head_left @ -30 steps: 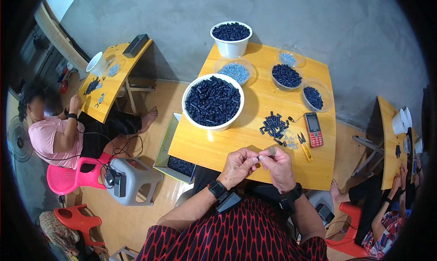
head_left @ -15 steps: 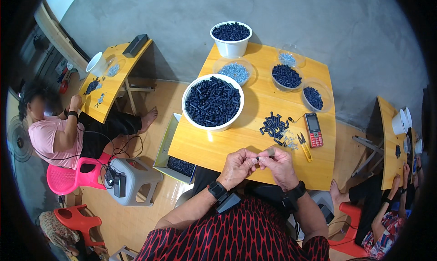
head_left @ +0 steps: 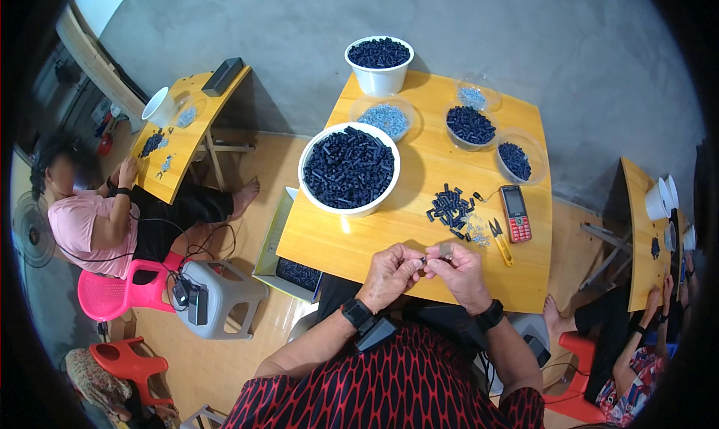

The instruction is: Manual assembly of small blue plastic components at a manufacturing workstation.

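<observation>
Above the near table edge, my left hand and my right hand meet with their fingertips pinched. Between them shows a small dark piece, mostly hidden by thumbs and fingers. Something greyish is wrapped about a finger of my right hand. Just beyond the hands lies a loose pile of short black plastic pieces. Small clear or silvery bits are scattered beside it. Yellow-handled thread snips rest to their right, next to a red and black keypad phone.
A large white tub of black pieces stands left on the table, another white tub behind it. Clear bowls hold silvery screw-like bits and black pieces. A box sits on the floor. Other people work at side tables.
My fingers have shifted slightly around the small dark piece, the right fingertips turning a little. At the left table, the person's hands have moved slightly. The items on my table stay put.
</observation>
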The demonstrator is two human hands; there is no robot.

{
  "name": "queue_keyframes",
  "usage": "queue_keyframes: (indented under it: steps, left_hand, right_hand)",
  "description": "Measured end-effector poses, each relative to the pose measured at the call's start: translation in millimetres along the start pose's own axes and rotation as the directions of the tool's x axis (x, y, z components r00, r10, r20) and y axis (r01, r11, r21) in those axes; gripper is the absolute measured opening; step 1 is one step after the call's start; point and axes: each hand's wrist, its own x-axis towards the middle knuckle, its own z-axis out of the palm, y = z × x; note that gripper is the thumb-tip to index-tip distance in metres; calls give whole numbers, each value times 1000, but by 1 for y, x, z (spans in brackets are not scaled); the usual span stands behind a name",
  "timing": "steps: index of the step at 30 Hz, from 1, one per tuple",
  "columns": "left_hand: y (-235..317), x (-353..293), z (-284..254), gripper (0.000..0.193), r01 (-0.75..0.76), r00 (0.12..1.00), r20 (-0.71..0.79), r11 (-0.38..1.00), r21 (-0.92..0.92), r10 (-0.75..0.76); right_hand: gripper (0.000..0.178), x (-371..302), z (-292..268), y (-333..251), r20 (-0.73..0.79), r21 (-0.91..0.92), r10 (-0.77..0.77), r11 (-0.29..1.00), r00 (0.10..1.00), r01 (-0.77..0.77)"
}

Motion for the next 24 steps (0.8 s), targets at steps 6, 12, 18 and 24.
queue_keyframes:
  steps: [6,12,18,24]
  left_hand:
    - [-1,2,1,9,6,1000,5,1000,8,-6]
    - [-1,2,1,6,-3,1000,-11,1000,25,3]
    - [-9,1,-1,4,-40,999,0,997,59,40]
    - [1,4,2,5,22,999,29,1000,7,-22]
  right_hand:
    - [2,-2,4,-6,-52,-162,-94,983,994,85]
    - [4,-4,9,-9,29,-497,-292,825,956,267]
    - [3,-6,7,6,5,-384,-233,898,972,217]
    - [1,-3,-3,9,-2,-5,-16,1000,1000,16]
